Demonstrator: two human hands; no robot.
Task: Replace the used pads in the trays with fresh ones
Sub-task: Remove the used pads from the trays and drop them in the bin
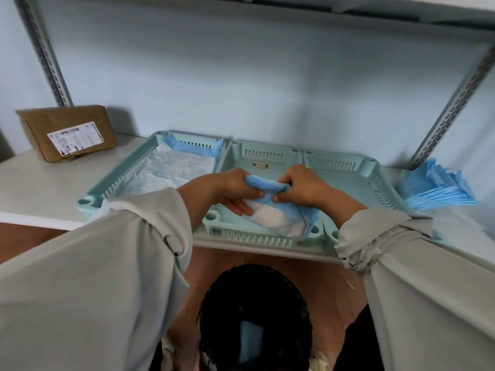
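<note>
Three pale green trays stand side by side on a white shelf. The left tray (117, 172) holds a white pad (171, 170) with blue edges folded up at the back. The middle tray (267, 153) and the right tray (356, 170) show bare floors. Over the middle tray's front, my left hand (235, 191) and my right hand (300, 188) both grip a bunched blue and white pad (278, 212), thumbs meeting at its top fold. A stack of folded blue pads (434, 188) lies at the far right of the shelf.
A brown cardboard parcel (67, 132) with a label sits at the shelf's back left. Slotted metal uprights (455, 108) flank the shelf, with another shelf overhead. Below the shelf edge stands a black mesh bin (254, 311) holding something blue.
</note>
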